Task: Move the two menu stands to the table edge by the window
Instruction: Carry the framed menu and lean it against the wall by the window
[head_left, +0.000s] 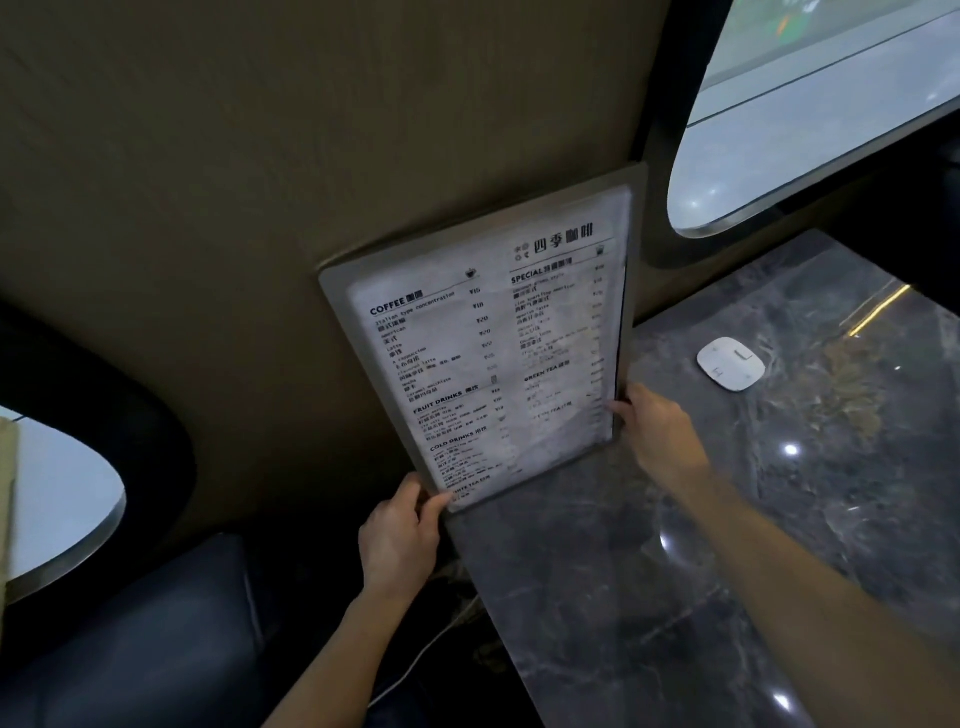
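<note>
1. The flat grey-framed menu stand with a white printed page (493, 358) stands on the near end of the dark marble table (701, 571), against the brown wall (208, 182).
2. The left hand (402, 535) pinches its bottom left corner; the right hand (657, 436) pinches its right edge.
3. It stands tall, leaning left, print facing us.
4. It may hide a 2nd stand; I cannot tell.
5. So 1 stand is in hand and not yet let go.

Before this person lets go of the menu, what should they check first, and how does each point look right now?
1. Left hand grips the menu stand at its lower corner: ok.
2. Right hand holds its right edge: ok.
3. Stand's base rests on the table: cannot tell.
4. Stand is by the wall, at the table edge: ok.
5. White device is clear of the stand: ok.
6. Second menu stand placed: cannot tell, none in view.
</note>
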